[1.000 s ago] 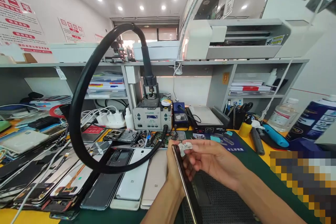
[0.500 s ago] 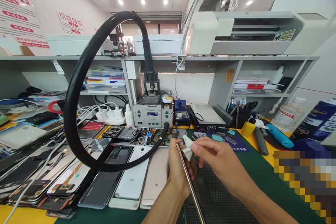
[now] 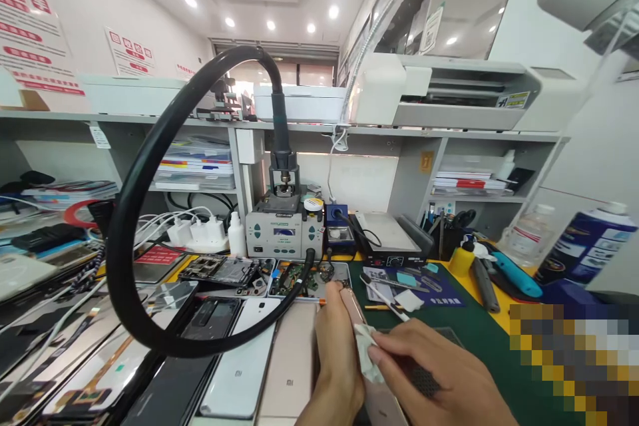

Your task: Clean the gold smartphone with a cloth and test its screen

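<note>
A rose-gold phone (image 3: 382,406) slants up from the bottom edge, its back partly turned toward me. My left hand (image 3: 335,339) is wrapped round its left side near the top. In the pinched fingers of my right hand (image 3: 429,369) is a crumpled white tissue (image 3: 368,353), which lies against the phone's back. A black perforated mat (image 3: 424,379) shows partly beneath my right hand. Just left of my left hand lie a gold phone (image 3: 292,363) and a white phone (image 3: 239,353), backs up.
A thick black hose (image 3: 124,226) loops in front of the left side, down to a hot-air station (image 3: 282,236). Dismantled phones and screens (image 3: 100,373) crowd the left. Bottles, a yellow dispenser (image 3: 460,259) and a spray can (image 3: 582,243) stand at right.
The phone has turned from edge-on to showing its back. My right hand has moved down, bringing the tissue from beside the top edge onto the phone's back. The camera view has tilted up.
</note>
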Motion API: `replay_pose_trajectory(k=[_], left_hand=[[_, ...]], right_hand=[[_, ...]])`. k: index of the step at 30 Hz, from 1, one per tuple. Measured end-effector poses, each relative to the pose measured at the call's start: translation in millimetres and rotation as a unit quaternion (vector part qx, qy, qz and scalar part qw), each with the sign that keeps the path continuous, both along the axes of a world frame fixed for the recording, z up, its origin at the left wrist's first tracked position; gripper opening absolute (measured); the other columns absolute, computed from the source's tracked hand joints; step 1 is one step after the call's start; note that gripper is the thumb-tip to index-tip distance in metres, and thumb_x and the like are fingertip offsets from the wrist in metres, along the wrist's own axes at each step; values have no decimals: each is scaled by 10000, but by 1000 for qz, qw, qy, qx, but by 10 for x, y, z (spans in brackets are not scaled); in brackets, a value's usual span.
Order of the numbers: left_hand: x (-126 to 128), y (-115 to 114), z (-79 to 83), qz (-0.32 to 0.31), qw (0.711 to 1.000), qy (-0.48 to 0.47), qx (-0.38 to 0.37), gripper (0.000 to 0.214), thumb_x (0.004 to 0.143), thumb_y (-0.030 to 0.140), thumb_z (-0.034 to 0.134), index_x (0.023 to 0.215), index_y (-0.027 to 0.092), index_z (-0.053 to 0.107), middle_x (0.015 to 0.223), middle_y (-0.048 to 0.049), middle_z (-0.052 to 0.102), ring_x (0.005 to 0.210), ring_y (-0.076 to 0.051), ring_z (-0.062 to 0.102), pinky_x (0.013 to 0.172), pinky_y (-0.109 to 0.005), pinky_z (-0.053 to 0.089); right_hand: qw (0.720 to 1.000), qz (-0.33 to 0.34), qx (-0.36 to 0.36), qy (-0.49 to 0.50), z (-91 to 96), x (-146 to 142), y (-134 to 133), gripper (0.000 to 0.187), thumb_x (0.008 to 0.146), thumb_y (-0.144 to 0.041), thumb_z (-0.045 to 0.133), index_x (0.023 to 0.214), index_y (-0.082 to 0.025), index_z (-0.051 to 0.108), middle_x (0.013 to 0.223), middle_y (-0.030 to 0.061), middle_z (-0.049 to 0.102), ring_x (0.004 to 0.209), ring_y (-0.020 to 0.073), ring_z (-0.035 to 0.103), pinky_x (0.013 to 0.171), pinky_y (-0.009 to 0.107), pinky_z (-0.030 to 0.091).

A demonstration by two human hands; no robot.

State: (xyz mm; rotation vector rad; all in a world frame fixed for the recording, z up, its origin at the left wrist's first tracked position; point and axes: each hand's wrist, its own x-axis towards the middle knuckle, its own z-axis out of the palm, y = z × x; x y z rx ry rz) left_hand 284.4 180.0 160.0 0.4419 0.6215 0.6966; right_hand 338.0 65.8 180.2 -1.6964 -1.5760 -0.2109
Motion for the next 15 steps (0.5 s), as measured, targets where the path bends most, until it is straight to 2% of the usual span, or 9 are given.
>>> replay_pose_trajectory(k=[3,6,10,12,15], left_hand=[[-12,-5,-3,47,997,48,29,352,904,355,498,582,225,438,473,54,455,430,-103,408,422,-218,298],[-48,-25,-21,65,995,59,54,319,875,338,518,585,232,435,489,60,441,451,-114,404,421,-223,316],[-84,-26,-74,77,986,72,133,302,870,384,519,615,229,478,536,46,497,522,-134,457,491,-236,412],[-91,-15,-90,76,979,95,163,319,878,401,501,614,223,495,559,25,538,559,-151,495,527,-251,444],[-97,-5,-93,89,972,116,185,312,876,386,501,613,220,483,571,25,536,561,-148,469,509,-249,428]], right_hand=[[999,-9,21,-39,27,-32,20,133,961,-182,567,916,-208,689,776,60,680,651,177,663,551,248,512],[996,-22,54,-63,70,-88,126,163,958,-137,548,882,-177,686,758,62,664,666,175,656,586,260,498],[992,-31,104,-60,161,-156,296,210,959,-139,532,847,-152,710,729,57,653,633,163,618,578,274,459],[994,-43,93,-41,241,-171,369,247,951,-172,528,803,-156,724,686,44,639,595,162,589,555,285,431],[998,-60,18,27,408,-166,452,246,896,-216,570,726,-184,745,636,23,644,569,162,573,539,286,403]])
